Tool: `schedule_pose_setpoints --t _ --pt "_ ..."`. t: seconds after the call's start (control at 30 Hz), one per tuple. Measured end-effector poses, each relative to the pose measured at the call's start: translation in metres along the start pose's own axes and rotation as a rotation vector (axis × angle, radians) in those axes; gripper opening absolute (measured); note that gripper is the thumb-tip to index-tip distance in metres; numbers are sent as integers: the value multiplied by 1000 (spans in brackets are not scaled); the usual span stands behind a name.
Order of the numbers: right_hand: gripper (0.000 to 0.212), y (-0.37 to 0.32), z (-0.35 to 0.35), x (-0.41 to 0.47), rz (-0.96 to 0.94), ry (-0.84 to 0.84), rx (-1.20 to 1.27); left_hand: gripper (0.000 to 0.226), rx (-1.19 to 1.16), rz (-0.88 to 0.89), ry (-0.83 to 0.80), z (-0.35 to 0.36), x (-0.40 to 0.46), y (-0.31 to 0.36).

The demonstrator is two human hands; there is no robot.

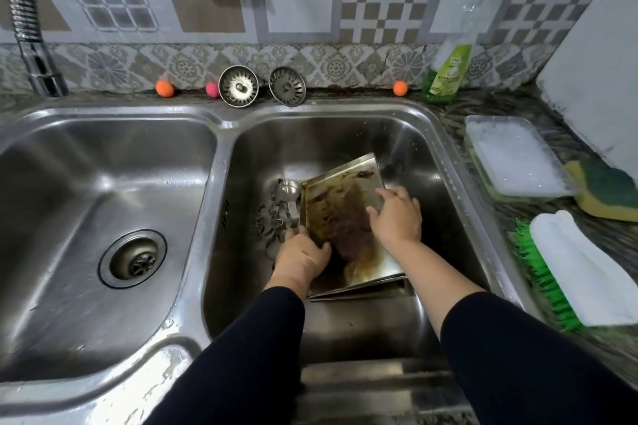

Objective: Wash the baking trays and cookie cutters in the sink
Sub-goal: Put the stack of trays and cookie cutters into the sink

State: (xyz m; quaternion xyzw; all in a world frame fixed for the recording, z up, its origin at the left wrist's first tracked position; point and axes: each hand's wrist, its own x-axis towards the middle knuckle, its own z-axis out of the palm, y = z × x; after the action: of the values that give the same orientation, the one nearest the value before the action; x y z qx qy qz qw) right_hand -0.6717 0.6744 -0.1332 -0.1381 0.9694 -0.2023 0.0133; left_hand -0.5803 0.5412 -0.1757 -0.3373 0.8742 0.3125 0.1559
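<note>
While the left hand [301, 254] grips the greasy top baking tray [345, 217] and the right hand [397, 214] rests spread-fingered, stacked trays may slip onto the cookie cutters [276, 214]; lower tray count unclear.

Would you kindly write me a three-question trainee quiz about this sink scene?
1. True or false: the dirty baking tray lies in the right basin.
2. What lies just left of the tray?
3. Which hand grips the tray's near-left edge: A) left hand, B) right hand?

Key: 1. true. 2. cookie cutters. 3. A; the right hand rests flat on the tray.
</note>
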Motion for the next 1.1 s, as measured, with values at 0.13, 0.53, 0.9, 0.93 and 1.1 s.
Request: schedule_pose_setpoints --t 0.13,0.53,0.9,0.93,1.1 --pt "48 7 5 3 80 -78 -14 74 14 -5 -11 0 1 0" --pt "73 13 22 6 171 -230 -26 84 -17 -10 0 4 0 -5" --pt "80 16 -2 3 143 -87 209 53 -247 67 90 -5 -11 -3" --pt "81 17 -8 4 149 -86 263 53 -312 108 127 -7 -12 0" --pt "79 17 -50 7 135 -97 509 53 -669 347 175 -36 -26 28"
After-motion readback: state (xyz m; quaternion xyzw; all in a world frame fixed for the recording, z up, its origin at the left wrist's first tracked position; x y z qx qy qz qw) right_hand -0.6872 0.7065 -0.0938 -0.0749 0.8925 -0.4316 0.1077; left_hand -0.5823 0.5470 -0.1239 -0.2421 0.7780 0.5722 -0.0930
